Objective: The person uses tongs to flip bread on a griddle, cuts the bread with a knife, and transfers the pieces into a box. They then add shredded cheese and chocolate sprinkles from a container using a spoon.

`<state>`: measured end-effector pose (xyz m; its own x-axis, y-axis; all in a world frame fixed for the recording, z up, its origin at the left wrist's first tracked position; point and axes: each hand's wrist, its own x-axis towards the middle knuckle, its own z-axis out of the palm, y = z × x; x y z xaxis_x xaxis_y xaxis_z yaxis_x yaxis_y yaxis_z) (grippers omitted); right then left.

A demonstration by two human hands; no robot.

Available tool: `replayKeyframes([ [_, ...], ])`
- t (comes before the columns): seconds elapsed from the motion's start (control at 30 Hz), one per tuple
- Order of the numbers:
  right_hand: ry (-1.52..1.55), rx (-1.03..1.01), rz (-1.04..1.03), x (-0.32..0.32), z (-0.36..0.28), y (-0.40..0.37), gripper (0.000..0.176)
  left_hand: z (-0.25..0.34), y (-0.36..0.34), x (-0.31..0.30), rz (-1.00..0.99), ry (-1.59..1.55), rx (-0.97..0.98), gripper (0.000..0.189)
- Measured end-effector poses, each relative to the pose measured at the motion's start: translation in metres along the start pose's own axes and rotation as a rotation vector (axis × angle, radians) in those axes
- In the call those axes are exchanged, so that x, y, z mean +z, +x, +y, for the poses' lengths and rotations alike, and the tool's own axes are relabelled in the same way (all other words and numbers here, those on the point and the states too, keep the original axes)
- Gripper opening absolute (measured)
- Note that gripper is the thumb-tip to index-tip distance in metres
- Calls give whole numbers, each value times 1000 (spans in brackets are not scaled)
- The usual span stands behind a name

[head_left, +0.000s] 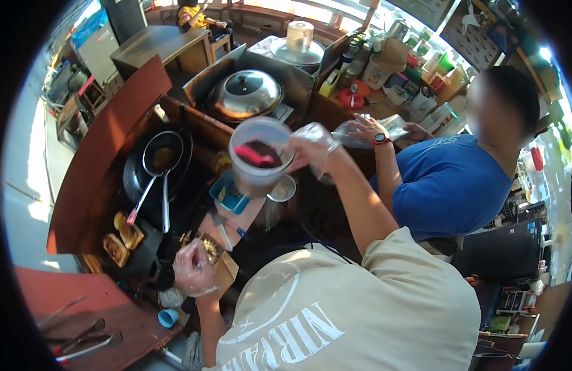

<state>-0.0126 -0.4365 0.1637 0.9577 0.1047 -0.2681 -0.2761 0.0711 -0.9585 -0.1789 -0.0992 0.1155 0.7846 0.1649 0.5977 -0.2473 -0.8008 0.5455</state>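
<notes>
My right hand [310,148], in a clear plastic glove, grips the rim of a translucent tub [258,176]. Dark contents and a pink utensil [255,156] show inside the tub. Lower left, my gloved left hand [195,269] is closed round a brown paper container [227,272] with shredded food at its top. A blue tray [229,193] and a pink board [245,215] with a knife [221,230] lie below the tub. Beside the tray sits a small round bowl [282,189].
A wok [134,179] with a ladle and strainer is at left, near toasted bread [116,249]. Behind stands a lidded pan [247,96]. A person in blue [446,179] handles a plastic bag at right. Tongs [91,349] lie lower left.
</notes>
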Motion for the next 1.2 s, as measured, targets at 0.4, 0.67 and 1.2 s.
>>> replayKeyframes([
  [0.4, 325, -470, 747, -307, -104, 146, 27, 21, 21, 83, -275, 14, -75, 10],
  [0.67, -986, 157, 1250, -520, -25, 284, 40, 42, 62, 159, -555, 52, -172, 9],
  [1.2, 634, -77, 1235, -573, 52, 380, 20, 30, 77, 225, -717, 65, -73, 14],
])
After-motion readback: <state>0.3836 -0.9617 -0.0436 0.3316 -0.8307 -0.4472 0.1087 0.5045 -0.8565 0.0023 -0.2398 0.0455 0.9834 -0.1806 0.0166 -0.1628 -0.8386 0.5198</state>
